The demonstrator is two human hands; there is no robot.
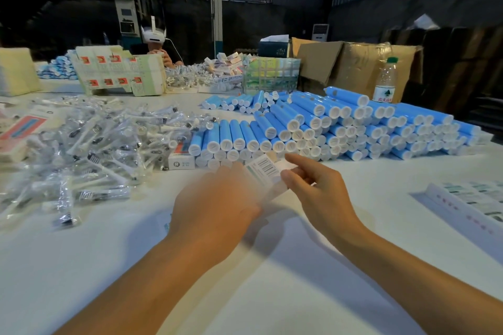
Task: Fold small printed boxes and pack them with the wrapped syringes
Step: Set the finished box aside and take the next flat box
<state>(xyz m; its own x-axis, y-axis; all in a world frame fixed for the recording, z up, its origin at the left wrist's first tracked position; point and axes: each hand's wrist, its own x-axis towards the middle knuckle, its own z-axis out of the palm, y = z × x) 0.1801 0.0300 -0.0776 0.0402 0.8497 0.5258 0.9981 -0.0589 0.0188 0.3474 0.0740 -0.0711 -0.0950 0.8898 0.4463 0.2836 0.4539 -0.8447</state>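
Between my two hands is a small white printed box [268, 171] with a barcode on its upper face, held just above the white table [272, 266]. My right hand [318, 193] pinches its right end with thumb and fingers. My left hand [215, 207] is motion-blurred and covers the box's left end; its grip is unclear. A heap of clear-wrapped syringes [95, 144] spreads over the table to the left. One folded box [181, 159] lies at the heap's right edge.
A big pile of blue tubes with white caps [340, 130] lies right behind my hands. Flat printed box blanks [471, 207] sit at the right edge. A water bottle [385, 81], cardboard cartons and another seated person [158, 46] are across the table.
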